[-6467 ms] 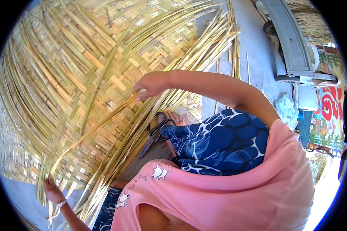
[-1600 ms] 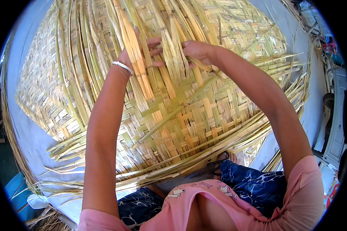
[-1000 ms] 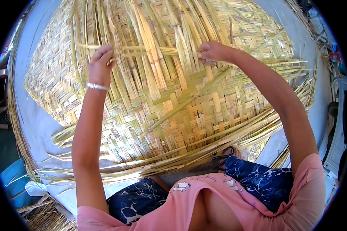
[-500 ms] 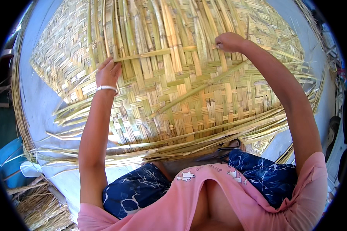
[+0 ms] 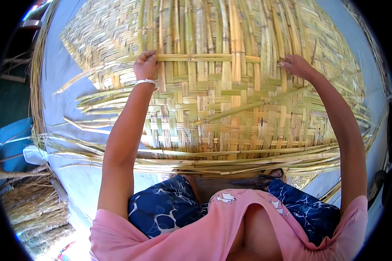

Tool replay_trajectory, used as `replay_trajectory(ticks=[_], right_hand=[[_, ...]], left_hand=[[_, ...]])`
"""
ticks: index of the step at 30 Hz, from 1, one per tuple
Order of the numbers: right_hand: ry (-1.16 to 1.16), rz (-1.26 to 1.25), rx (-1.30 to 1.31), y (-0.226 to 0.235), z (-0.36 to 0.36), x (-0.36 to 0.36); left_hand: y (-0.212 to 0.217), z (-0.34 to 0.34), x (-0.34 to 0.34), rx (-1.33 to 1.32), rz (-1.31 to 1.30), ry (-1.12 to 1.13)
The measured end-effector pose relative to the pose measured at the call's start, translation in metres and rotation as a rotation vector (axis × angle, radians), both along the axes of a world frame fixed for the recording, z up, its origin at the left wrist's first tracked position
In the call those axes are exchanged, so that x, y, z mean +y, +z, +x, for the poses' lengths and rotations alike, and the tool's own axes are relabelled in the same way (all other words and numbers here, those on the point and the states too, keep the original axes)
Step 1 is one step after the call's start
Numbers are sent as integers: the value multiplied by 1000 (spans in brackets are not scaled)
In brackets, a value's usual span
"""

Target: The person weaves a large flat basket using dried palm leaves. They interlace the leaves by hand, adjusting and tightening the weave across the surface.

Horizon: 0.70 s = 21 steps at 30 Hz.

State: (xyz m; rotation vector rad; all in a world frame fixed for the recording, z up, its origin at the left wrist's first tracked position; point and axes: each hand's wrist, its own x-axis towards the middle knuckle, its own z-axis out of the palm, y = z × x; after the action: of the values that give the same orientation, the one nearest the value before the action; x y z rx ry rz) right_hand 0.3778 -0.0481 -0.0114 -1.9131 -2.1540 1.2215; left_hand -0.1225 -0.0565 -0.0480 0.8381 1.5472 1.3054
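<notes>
A partly woven mat (image 5: 231, 130) of flattened, yellow-green reed strips spreads before me, its far lengthwise strips (image 5: 200, 30) loose. Across these runs a crosswise reed strip (image 5: 191, 57), passing over some and under others. My left hand (image 5: 146, 65), with a pale bangle at the wrist, is closed on this strip near its left side. Level with the strip on the right, my right hand (image 5: 296, 66) is pinched closed against the lengthwise strips; what lies between its fingertips is hidden. One loose reed strip (image 5: 252, 105) rests slantwise over the woven part.
Long loose reeds (image 5: 231, 164) lie along the mat's near edge, just before my legs. More bundled reeds (image 5: 38, 87) edge the grey floor (image 5: 69, 104) at left. A blue container (image 5: 14, 139), a white tub (image 5: 35, 154) and a straw pile (image 5: 37, 204) stand at lower left.
The whole view has shifted, so the mat sits further right and the crosswise strip looks more level. My left hand's fingers have closed on the strip; my right hand has come slightly down.
</notes>
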Motion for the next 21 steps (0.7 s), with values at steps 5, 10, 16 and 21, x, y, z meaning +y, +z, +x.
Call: replay_trajectory(ticks=[5,10,16,21], right_hand=[[159,152,-105,-22,8,5],[-112,0,57,-29,35,-3],[7,54,-24,-2,-2,-6],[113,162,-75,8,-7,-9]], left_hand=[[-11,-22,-13,146,-39,-38],[-8,-7,7,-309,-107,94],[-7,-38,-5,-434,-192,100],[-6,-39,2,-357,-202,11]])
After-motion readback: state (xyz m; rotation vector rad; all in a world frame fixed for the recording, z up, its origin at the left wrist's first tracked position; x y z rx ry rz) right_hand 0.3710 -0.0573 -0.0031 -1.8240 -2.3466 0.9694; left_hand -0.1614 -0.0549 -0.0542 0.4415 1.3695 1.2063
